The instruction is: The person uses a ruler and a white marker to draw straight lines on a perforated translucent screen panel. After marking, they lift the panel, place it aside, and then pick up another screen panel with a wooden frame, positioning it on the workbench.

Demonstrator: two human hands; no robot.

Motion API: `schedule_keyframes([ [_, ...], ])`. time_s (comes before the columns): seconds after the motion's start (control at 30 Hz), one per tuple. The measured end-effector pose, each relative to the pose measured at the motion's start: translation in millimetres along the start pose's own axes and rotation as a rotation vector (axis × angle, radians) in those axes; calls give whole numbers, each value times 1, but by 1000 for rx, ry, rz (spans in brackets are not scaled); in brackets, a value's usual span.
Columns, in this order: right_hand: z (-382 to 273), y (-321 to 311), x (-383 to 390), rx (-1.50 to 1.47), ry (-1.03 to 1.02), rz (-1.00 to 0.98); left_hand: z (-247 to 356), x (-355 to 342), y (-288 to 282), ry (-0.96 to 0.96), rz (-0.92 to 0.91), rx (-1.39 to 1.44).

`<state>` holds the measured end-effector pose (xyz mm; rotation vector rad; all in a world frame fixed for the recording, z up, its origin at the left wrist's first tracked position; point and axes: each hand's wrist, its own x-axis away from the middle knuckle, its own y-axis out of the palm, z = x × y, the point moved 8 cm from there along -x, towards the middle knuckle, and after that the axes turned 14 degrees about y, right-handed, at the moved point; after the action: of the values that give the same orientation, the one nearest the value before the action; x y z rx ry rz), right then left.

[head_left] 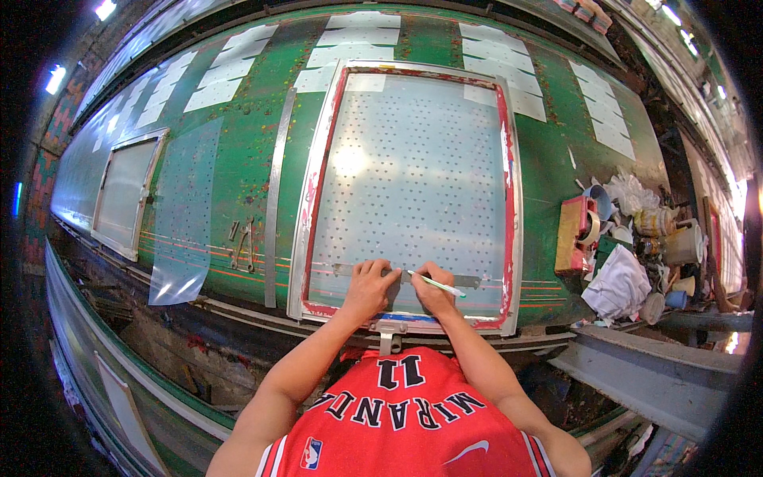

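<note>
Under the hands, a straightedge lies on the screen on the worktop; left of them, wrenches, film, then a 2nd screen; right, a tape roll.

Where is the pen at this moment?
In the head view, the pen is a little below and right of centre, held in the right hand over the near end of the large framed screen, by the grey strip.

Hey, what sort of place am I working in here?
Probably a screen-printing workshop: there's a large framed screen with a small repeating pattern showing across it, a long green table flecked with colour, and white sheets laid out in rows.
</note>
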<state>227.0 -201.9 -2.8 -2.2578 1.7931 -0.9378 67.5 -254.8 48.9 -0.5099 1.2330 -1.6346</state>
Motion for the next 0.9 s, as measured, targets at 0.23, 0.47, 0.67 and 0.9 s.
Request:
schedule_keyframes([
  [0.23,-7,-1,3,8,-55,8,0,1,0,3,0,8],
  [0.47,-8,-1,2,1,-91,28,0,1,-1,-2,2,18],
  [0.67,-9,-2,2,-17,-100,24,-2,0,2,-17,-30,25],
  [0.9,-11,-4,2,-89,-84,23,-1,0,1,-12,-32,22],
])
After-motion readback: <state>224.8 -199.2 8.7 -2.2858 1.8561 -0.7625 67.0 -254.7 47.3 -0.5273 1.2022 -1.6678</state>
